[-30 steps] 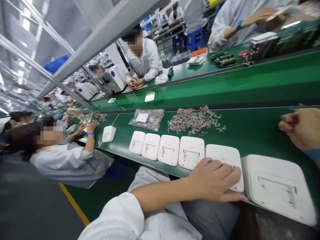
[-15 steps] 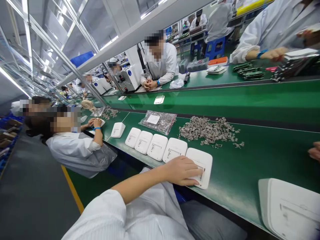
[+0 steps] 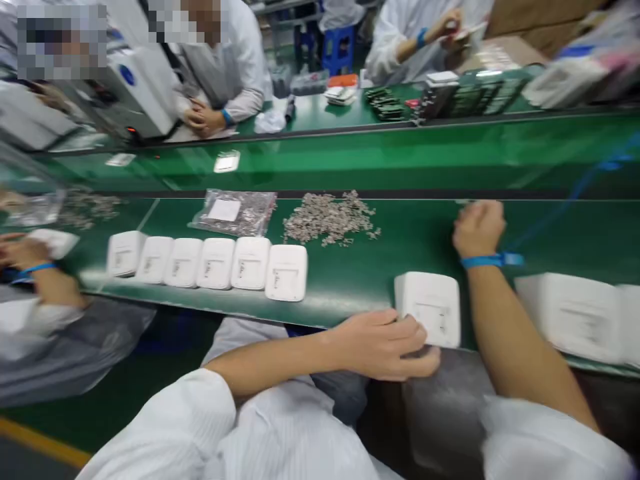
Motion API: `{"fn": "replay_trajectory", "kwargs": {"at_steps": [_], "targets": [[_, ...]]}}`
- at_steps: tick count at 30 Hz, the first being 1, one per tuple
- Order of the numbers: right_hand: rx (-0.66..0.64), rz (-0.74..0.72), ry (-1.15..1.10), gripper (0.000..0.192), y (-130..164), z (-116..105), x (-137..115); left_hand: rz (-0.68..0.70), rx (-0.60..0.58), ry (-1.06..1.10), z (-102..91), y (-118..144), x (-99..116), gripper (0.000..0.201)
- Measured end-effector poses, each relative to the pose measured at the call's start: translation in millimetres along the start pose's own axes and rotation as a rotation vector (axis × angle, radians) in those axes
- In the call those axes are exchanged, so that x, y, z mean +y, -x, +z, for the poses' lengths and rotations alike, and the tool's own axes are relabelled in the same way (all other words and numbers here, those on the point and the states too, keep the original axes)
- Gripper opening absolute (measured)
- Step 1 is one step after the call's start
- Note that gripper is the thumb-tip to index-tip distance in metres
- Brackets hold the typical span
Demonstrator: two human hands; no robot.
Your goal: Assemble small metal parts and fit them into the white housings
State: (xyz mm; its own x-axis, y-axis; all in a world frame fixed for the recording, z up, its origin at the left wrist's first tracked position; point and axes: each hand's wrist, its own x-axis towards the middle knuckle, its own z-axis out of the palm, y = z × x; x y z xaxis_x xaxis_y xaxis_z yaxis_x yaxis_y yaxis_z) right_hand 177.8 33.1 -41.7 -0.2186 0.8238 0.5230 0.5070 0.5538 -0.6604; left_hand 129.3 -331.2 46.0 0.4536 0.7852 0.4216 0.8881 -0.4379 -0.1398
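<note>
My left hand [image 3: 387, 343] is at the near edge of the bench, at the front left corner of a white plastic housing [image 3: 435, 307]. Its thumb and fingers are bent and apart, with nothing visible between them; whether they touch the housing is unclear. My right hand [image 3: 479, 227], with a blue wrist strap [image 3: 484, 261], rests farther back on the bench beyond that housing. Its fingers are curled together, and what they hold, if anything, is hidden. To the left stands a row of several similar white housings [image 3: 286, 273] with rectangular recesses.
Behind the row lie a pile of small metal parts [image 3: 327, 217] and a clear bag of such parts [image 3: 237, 210] with a white label. More white housings [image 3: 583, 317] stand at the right. A green conveyor belt [image 3: 350, 153] runs behind; co-workers sit across it and at left.
The view has swung right. My left hand has left the last housing in the row and moved right to a separate housing. My right hand has come fully into view.
</note>
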Motion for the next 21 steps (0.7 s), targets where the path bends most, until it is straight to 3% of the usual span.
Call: {"fn": "replay_trajectory", "kwargs": {"at_steps": [2,5,10,14,18,21], "targets": [[-0.068,-0.073,-0.007,0.021,0.5,-6.7,-7.1,-0.003,-0.089,0.035,15.1,-29.4,15.5,0.050],[-0.113,-0.082,-0.091,0.021,0.1,-11.6,-14.7,-0.153,-0.182,0.043,23.5,-34.4,23.6,0.069],[-0.270,-0.040,-0.287,0.031,-1.9,-16.7,-29.9,-0.304,-0.240,0.000,6.3,13.9,4.6,0.073],[-0.306,-0.048,-0.312,0.034,2.3,-38.9,-58.3,-0.419,-0.288,-0.001,-14.1,45.8,-16.5,0.066],[-0.388,-0.290,-0.191,0.028,21.5,-82.2,-108.1,-0.612,-0.257,0.155,-32.3,49.6,-42.9,0.042],[-0.450,-0.522,-0.100,0.026,41.3,-112.5,-149.1,-0.782,-0.073,0.551,-46.2,25.7,-66.2,0.033]]}}
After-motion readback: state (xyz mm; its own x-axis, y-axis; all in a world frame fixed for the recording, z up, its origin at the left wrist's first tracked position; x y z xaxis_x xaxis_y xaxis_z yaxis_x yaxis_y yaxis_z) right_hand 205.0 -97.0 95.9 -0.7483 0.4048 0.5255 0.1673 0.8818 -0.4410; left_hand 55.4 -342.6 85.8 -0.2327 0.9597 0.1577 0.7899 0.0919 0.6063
